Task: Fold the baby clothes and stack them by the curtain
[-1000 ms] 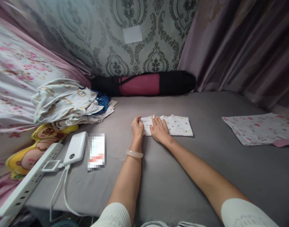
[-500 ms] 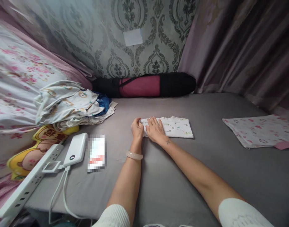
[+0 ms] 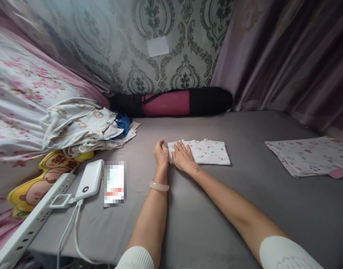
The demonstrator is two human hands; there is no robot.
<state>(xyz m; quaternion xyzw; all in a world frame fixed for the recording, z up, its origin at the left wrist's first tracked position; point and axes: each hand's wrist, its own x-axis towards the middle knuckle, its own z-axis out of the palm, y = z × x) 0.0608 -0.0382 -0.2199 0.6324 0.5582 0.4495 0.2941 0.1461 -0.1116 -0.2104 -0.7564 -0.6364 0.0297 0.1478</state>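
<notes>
A small white garment (image 3: 212, 152) with a scattered tiny print lies folded into a flat rectangle on the grey sheet. Flat on its left part rests my right hand (image 3: 183, 156), fingers spread. Just beside the garment's left edge stands my left hand (image 3: 161, 154), turned on its side with the fingers curled in. Nothing shows in it, though most of its fingertips are hidden. A pale bangle (image 3: 159, 186) circles the left wrist.
Left: a pile of clothes (image 3: 82, 121), a yellow cartoon cushion (image 3: 31, 192), a power strip (image 3: 28, 228), a white power bank (image 3: 89, 179) with cables, and a blurred-out item (image 3: 114, 184). Back: a black and maroon roll bag (image 3: 167, 102). Right: a pink-patterned folded cloth (image 3: 308, 155).
My left hand has shifted slightly left, off the garment's edge. My right hand has slid a little left and stays flat on the cloth.
</notes>
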